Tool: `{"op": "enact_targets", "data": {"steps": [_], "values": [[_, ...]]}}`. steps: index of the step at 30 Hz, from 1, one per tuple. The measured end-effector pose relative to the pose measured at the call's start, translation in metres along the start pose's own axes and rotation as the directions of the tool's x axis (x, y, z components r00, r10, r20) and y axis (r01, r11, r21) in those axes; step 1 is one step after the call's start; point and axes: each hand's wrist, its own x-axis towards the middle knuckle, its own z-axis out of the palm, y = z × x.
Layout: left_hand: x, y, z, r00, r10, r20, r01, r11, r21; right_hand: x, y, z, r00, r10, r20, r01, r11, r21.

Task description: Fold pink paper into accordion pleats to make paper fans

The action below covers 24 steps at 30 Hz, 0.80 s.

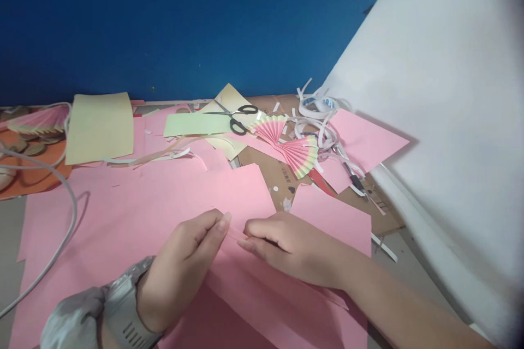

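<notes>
My left hand [184, 264], with a grey watch on the wrist, pinches the fold of a pink paper sheet [245, 196] between thumb and fingers. My right hand [286, 245] presses its closed fingers on the same fold, right beside the left fingertips. The sheet lies on other pink sheets [123, 212] spread over the work surface. Both hands meet at the crease near the middle of the view.
Black-handled scissors [235, 115] lie at the back on pale green paper [192, 124]. Two folded pink paper fans [286, 144] sit near white paper strips [319, 114]. A cream sheet [100, 126] lies left, a grey cable [61, 212] curves along the left edge, and white fabric [450, 120] rises at right.
</notes>
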Motion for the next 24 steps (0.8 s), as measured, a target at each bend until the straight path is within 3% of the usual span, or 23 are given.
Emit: {"op": "enact_targets", "data": {"steps": [9,15,19,24], "values": [[0.002,-0.004,-0.008,0.989,0.036,-0.147,-0.041,0.999,-0.032,-0.003,0.002,-0.006,0.999,0.044,-0.004,-0.044,0.999,0.021],[0.005,-0.005,-0.01,0.985,0.045,-0.164,-0.051,0.998,-0.037,-0.004,0.003,-0.007,0.997,0.072,-0.021,-0.071,0.997,0.036],[0.003,-0.005,-0.011,0.994,0.087,-0.07,-0.092,0.994,-0.06,-0.005,0.005,-0.008,0.998,0.066,0.016,-0.066,0.998,-0.015],[0.002,-0.002,-0.012,0.995,0.047,0.092,-0.046,0.999,-0.012,-0.005,0.006,-0.009,0.997,0.03,0.066,-0.025,0.996,-0.08]]}}
